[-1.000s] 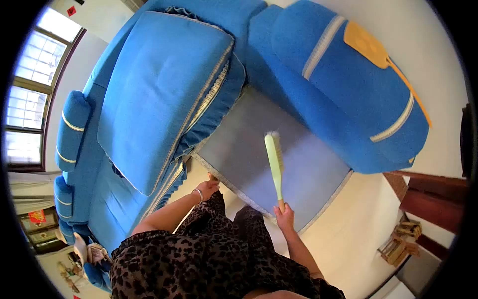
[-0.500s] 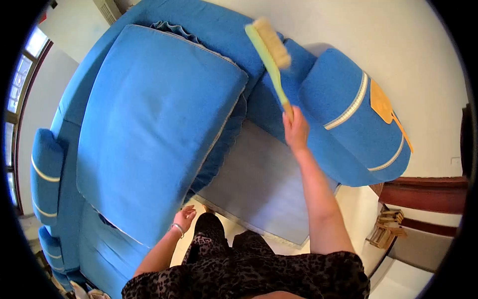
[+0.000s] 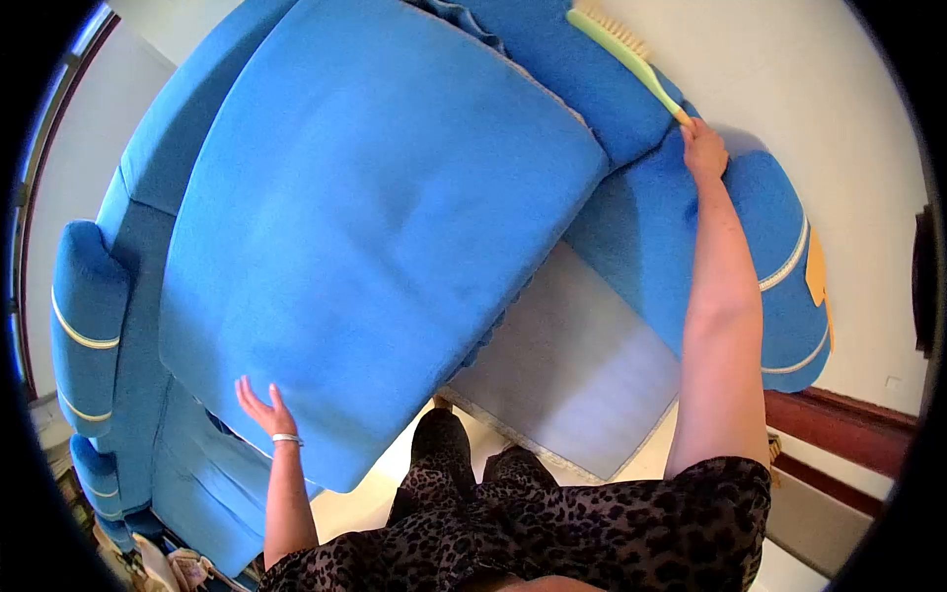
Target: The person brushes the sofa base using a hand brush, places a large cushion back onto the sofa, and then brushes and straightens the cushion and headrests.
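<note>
At far right, the right hand (image 3: 705, 150) is gripping a long-handled bristle brush (image 3: 621, 53) by its end, apparently for reach, while the spread left hand (image 3: 264, 409) is hovering over or touching the sofa cushion (image 3: 385, 207), near left.

Large blue cushion (image 3: 385, 217): left hand (image 3: 264, 407) spread over its near end, contact unconfirmed. Beyond its right edge: 1 green brush (image 3: 625, 48), gripped by right hand (image 3: 704, 151); grey panel (image 3: 577, 370).
</note>
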Available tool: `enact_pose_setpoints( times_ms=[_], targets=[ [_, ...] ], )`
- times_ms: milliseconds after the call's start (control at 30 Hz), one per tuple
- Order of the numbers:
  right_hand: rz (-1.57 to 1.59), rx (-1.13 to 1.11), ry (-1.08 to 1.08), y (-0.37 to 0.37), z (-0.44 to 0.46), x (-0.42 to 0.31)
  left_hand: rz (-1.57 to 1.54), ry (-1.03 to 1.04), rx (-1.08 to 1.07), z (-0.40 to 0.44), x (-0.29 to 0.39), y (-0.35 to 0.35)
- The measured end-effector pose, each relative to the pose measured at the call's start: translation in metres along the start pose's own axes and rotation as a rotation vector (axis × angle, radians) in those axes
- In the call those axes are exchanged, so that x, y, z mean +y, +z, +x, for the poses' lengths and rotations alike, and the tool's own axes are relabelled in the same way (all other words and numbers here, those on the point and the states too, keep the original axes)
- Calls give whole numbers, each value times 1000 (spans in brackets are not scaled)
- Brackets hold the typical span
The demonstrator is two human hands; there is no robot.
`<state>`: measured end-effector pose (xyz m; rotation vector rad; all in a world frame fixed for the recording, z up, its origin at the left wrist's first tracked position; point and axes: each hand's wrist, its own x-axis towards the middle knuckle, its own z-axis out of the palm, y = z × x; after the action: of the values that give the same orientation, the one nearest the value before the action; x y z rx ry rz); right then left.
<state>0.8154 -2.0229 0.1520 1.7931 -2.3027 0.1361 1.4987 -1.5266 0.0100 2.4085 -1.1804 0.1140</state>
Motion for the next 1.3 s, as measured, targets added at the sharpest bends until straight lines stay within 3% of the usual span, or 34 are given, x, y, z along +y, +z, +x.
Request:
enact_pose_setpoints(
  times_ms=[100,200,300,400,533,600,667,733,800,1033,1200,1300],
  targets=[
    [-164,24,65,9,-3,-2,364,-223,118,2,-89,9],
    [-203,68,135,19,-4,-19,555,-582,173,-10,-184,21],
    [-180,74,194,12,-6,-50,287,-1206,-169,-3,-205,6],
    [-186,182,162,23,0,-62,-471,-1227,-61,-25,-256,25],
    [-102,593,-57,35,10,-88,-1013,-1209,-149,-33,-272,17],
    [148,414,-257,10,0,-140,-1101,-1260,-155,-32,-274,17],
    [492,97,-400,26,-2,-185,-1186,-1246,-199,-38,-305,24],
    [604,-197,-372,43,-15,-230,-1078,-1285,-212,-31,-285,23],
    [313,-256,-268,70,-12,-251,-979,-1335,-218,-27,-274,21],
    [337,-376,-52,52,-27,-266,-1151,-1289,-186,-23,-252,25],
    [297,-472,-44,57,-46,-234,-1171,-1301,-265,-33,-253,25],
    [239,-503,97,74,-86,-182,-1132,-1334,-311,-41,-262,12]
  ],
)
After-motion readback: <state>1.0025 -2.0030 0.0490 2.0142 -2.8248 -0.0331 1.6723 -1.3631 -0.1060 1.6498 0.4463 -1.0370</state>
